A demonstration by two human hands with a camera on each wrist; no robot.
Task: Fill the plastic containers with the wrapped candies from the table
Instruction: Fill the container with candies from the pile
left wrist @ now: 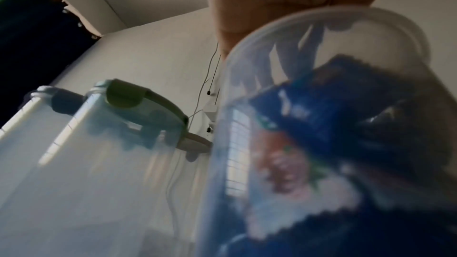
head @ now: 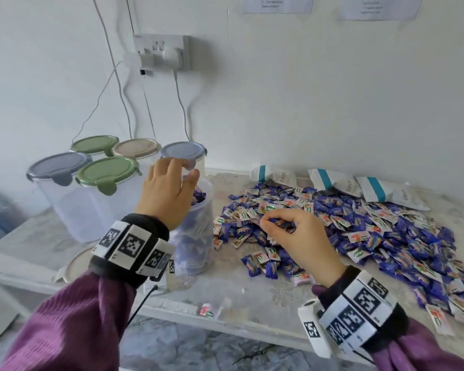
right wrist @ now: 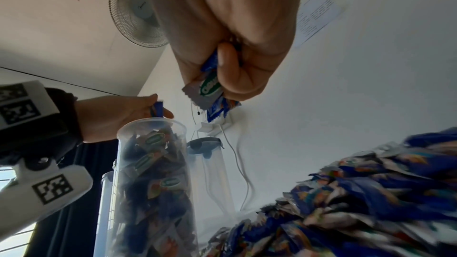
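Filling is well along: the open container (head: pixel 198 226), a tall clear tub at about 9 o'clock from the candy pile (head: pixel 359 226), looks nearly full in the right wrist view, with wrappers reaching close to its rim. The left hand (head: pixel 169 191) hovers over the mouth, fingers loosely spread in the head view; the right wrist view shows a blue candy (right wrist: pixel 157 109) pinched at its fingertips just above the rim, so I judge it to be mid-drop. The right hand (head: pixel 300 236) sits over the near-left edge of the pile, fingers curled round a small bunch of candies (right wrist: pixel 210 89), a green-and-white wrapper and blue ones sticking out below the fist.

Five lidded containers (head: pixel 107 175) stand at 10 to 11 o'clock of the open tub, against the wall; whether they hold candy cannot be told. Three white packets (head: pixel 332 180) lie at 12 o'clock of the pile.

The next move, as I read it, calls for the left hand to let go and clear the opening, then the right to swing toward 9 o'clock and release over the mouth. With so little room left, candies may spill over the rim.
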